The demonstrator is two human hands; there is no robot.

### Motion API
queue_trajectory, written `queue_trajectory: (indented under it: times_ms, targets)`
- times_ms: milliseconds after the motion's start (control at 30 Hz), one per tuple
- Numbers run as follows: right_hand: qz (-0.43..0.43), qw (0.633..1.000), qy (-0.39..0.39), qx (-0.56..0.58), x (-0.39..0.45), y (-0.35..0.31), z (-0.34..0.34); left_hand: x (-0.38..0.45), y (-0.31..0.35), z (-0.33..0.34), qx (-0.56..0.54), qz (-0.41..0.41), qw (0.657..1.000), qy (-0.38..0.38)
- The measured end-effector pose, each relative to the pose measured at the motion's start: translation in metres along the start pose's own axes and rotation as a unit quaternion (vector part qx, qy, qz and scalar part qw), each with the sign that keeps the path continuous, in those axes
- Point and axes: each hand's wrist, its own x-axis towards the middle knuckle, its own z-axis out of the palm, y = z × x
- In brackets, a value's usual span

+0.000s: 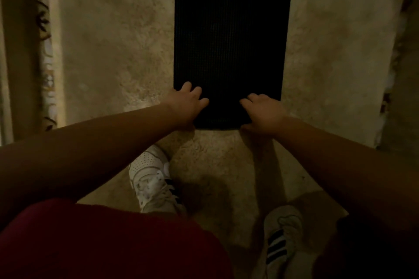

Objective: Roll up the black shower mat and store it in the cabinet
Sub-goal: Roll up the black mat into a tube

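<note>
Head view, dim light, looking down at a pale mottled floor. At far left a patterned strip, possibly a curtain or rug border, is seen running near to far; it cannot be identified further.

Left hand is laid on the near left corner of the black shower mat. Fingers are spread and curled over the mat's top surface, with the thumb side at the near edge. It cannot be told whether the edge is gripped from below or only pressed.

The mat is laid flat on the floor at centre, its long axis running away toward the far side, past the top of the frame. No roll is seen formed; at most the near edge appears slightly lifted, though darkness prevents certainty.

Right hand is placed on the near right corner, fingers bent and loosely together over the edge.

Two white striped shoes are planted near, just short of the mat.

Judgement: the rolling step is only at its start. The next move would call for the near edge to be folded over tightly and evenly by both hands, then pushed away toward the far end. No cabinet is in view.
</note>
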Motion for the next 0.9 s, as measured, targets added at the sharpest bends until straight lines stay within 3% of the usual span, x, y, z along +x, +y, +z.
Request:
queue_trajectory:
  times_ms: [167, 367, 567, 700, 800, 900]
  targets:
    - [-0.029, 0.999, -0.004, -0.013, -0.006, 0.006, -0.004, -0.006, -0.016, -0.005, 0.006, 0.043, 0.995, 0.085]
    - [-0.012, 1.000, 0.019, 0.022, -0.004, 0.004, -0.002, 0.004, -0.007, -0.004, 0.022, 0.087, 0.996, 0.010]
    - [0.025, 0.995, 0.072, 0.071, -0.004, 0.001, 0.008, -0.004, -0.014, -0.004, 0.031, 0.102, 0.994, 0.025]
    - [0.056, 0.986, 0.116, 0.109, -0.006, -0.005, 0.011, -0.007, -0.005, -0.003, -0.049, 0.071, 0.993, 0.081]
    - [0.035, 0.987, 0.148, 0.043, -0.006, -0.004, 0.014, -0.009, 0.000, 0.002, 0.005, 0.115, 0.989, 0.090]
    - [0.042, 0.989, 0.133, 0.039, -0.002, -0.005, 0.016, -0.010, -0.002, 0.002, 0.060, 0.092, 0.990, 0.094]
